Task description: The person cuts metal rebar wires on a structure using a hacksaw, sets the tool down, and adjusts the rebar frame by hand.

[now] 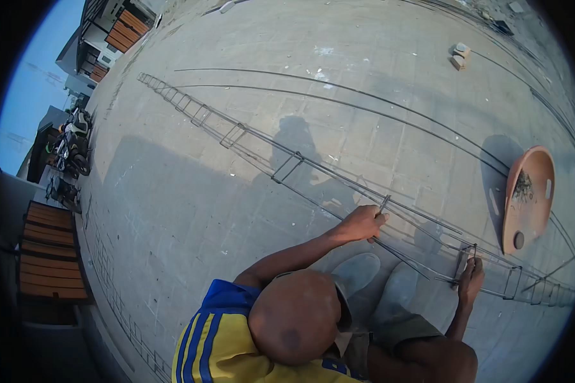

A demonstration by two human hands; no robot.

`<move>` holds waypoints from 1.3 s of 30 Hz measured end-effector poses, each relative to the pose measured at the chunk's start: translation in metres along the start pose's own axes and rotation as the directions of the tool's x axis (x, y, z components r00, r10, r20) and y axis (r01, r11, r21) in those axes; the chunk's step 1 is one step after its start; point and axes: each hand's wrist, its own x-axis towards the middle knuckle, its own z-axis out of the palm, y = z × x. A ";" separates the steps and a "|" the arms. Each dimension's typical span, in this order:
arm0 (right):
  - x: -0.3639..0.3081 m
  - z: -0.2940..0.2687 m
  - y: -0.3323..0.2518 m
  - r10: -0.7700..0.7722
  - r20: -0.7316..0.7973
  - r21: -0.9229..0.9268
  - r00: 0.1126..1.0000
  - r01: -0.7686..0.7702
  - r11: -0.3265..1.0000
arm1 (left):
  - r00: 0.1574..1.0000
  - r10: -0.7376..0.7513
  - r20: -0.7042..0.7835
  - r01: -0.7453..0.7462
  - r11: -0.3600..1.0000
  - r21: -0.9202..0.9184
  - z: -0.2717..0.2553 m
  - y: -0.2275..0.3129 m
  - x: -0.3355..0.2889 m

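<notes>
Steel rebar cage (pixel 298 155), long, low: laid diagonally on pavement (pixel 172 255), far end toward pavement's left edge. Left hand (pixel 362 225): fingers curled closed on wire stirrup (pixel 384 203) of cage. Right hand (pixel 471 277): fingers bent at next stirrup (pixel 474 251) rightward; firmness of hold cannot be told. Terracotta-coloured basin (pixel 536 217), dark scraps (pixel 522 185) inside: beyond right hand. Two loose rods (pixel 313 79): beyond cage.

A person at work wears a yellow shirt (pixel 246 354) with three blue stripes (pixel 206 341) and a short, solid blue sleeve (pixel 227 294), dark olive-grey shorts (pixel 409 335) and round-toed grey shoes (pixel 359 274).
</notes>
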 end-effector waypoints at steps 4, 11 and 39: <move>0.007 -0.028 -0.009 -0.047 0.221 -0.289 0.974 0.112 0.951 | 0.995 -0.103 0.013 0.104 0.977 -0.189 0.010 -0.051 0.017; -0.006 -0.011 0.061 0.089 0.295 -0.312 0.951 0.008 0.950 | 0.998 -0.060 -0.002 0.059 0.977 -0.206 0.025 -0.092 0.042; -0.035 0.036 0.059 0.096 -0.010 -0.360 0.995 -0.093 0.928 | 0.761 0.615 -0.209 -0.032 0.356 0.934 -0.078 -0.104 0.031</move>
